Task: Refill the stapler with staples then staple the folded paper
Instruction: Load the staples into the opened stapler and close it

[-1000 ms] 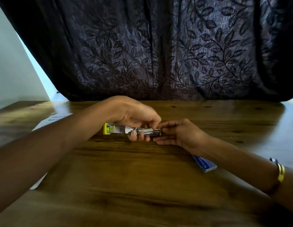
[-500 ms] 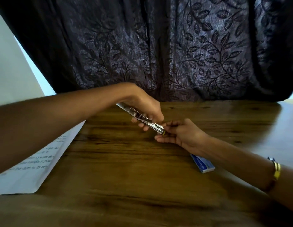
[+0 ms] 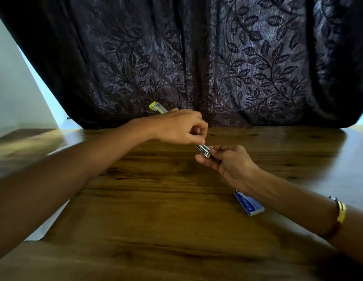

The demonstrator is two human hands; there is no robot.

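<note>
In the head view, your left hand (image 3: 176,126) stays clamped on the stapler (image 3: 203,149), now tilted steeper above the table (image 3: 156,209), while your right hand (image 3: 227,161) pinches its lower tip, staple box (image 3: 249,203) just beside that wrist.

The left hand (image 3: 179,127) grips a stapler (image 3: 203,149) above the wooden table (image 3: 156,220), fingers curled over its middle, so that the tool slants from a yellow-capped end (image 3: 155,106) raised toward the dark leaf-patterned curtain (image 3: 197,57) down to its metal end. The right hand (image 3: 227,162) meets that lower end, thumb and fingertips touching it (whether they pinch a staple strip cannot be told). A small blue staple box (image 3: 249,203) lies flat on the table just beside the right forearm. A yellow band (image 3: 341,212) circles the right wrist. White paper (image 3: 44,230) shows beneath the left forearm.
</note>
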